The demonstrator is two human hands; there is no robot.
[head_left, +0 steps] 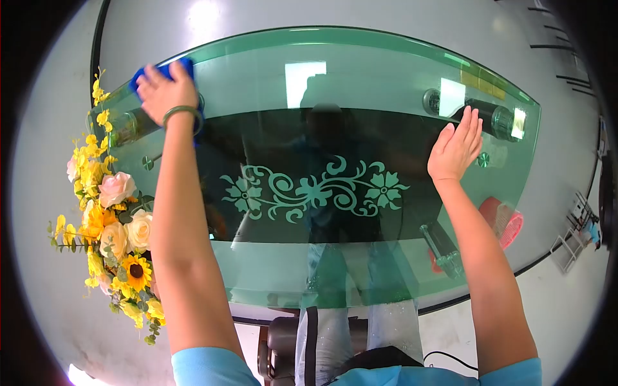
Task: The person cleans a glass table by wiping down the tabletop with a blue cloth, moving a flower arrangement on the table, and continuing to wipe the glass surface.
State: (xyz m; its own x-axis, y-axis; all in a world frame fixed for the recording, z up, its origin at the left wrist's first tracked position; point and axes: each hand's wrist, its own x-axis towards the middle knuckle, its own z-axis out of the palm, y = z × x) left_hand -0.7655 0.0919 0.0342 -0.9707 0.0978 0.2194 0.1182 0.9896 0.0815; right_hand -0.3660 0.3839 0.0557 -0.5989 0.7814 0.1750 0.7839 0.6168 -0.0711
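Pressing blue cloth point(187, 66) near glass edge point(309, 29)

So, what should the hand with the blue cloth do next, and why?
I'd slide the left hand and its blue cloth a little toward the middle, along the far edge of the glass tabletop. The cloth is already by that edge, and moving this way should keep it clear of the flowers at the left.

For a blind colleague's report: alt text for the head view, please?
Left hand flat on a blue cloth at the far-left edge of a green glass table; right hand open at its right side. Flowers at left.
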